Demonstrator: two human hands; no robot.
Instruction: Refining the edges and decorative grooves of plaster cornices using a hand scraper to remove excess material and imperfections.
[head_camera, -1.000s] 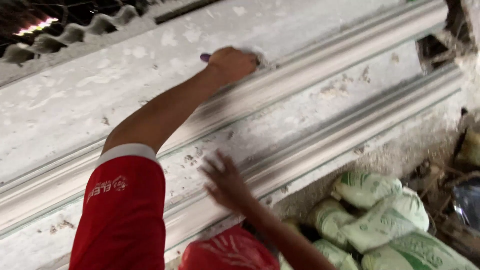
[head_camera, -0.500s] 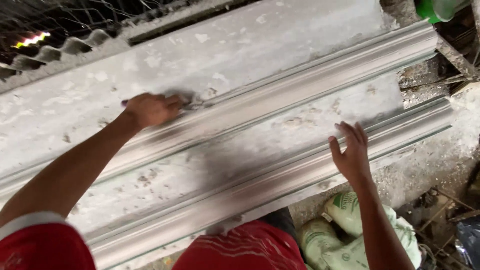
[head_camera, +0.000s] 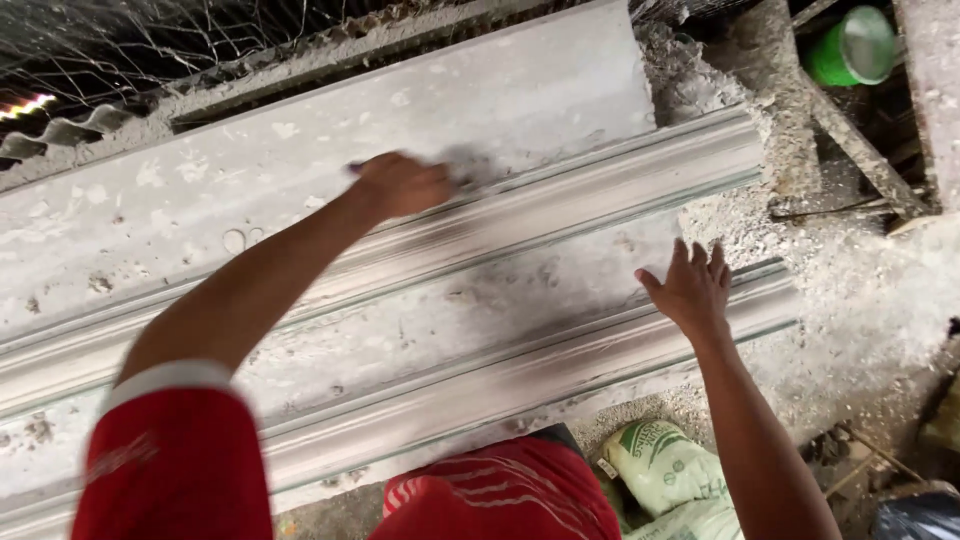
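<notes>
Across the middle of my view, running from lower left to upper right, lies the long grey moulded slab (head_camera: 560, 110), a cast piece with flat bands and raised ribs, dusted white and flecked with pale patches. It rests on a rough, crumb-strewn desk surface (head_camera: 850, 300) that shows bare at its right end.

My left hand (head_camera: 405, 185) is closed into a loose fist on the upper flat band, pressing down beside a ridge; a small purple tip shows at its rear edge, but I cannot tell what it is. My right hand (head_camera: 690, 290) is open, fingers spread, palm flat against the lower rib (head_camera: 520, 375) near the slab's right end.

As I judge it, rubbing this surface well means keeping the open hand planted to steady the piece, working the fist along the groove lines rather than across them, and keeping pressure even so the ribs stay crisp (they look easy to chip).

Further out, a green cylindrical container (head_camera: 850, 45) lies on its side at the top right; its contents are not visible. Below the slab, white and green sacks (head_camera: 665, 470) sit bulging full, closed as far as I can see. Wire mesh (head_camera: 150, 40) and a corrugated sheet (head_camera: 60, 135) line the far edge. Red clothing (head_camera: 175, 470) fills the bottom of my view.
</notes>
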